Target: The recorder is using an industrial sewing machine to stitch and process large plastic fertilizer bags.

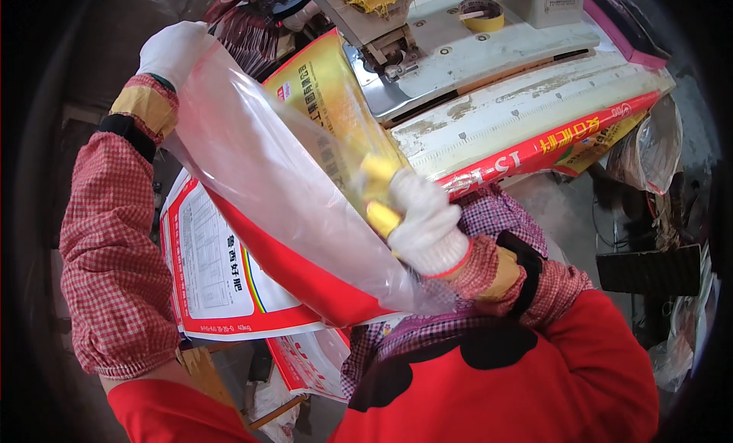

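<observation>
My left hand (174,54), in a white glove, is closed on the upper edge of a translucent plastic liner (252,145) and holds it raised at the upper left. The liner stretches down toward my lap beside a printed sack (210,252) in red and white. My right hand (427,223), gloved in white with yellow-covered fingertips, lies at the liner's right side, over a yellow printed sack face (324,99). Its fingers look apart, though motion blurs the tips. How the liner and the sack faces join is partly hidden by folds.
Ahead stands an industrial sewing machine (389,50) with a roll of yellow tape (481,16) on its bed. A red-and-yellow printed sack (550,149) covers the front edge of its worn table (534,99). Stacked sacks (244,38) lie behind; a dark pedal-like plate (649,271) is at right.
</observation>
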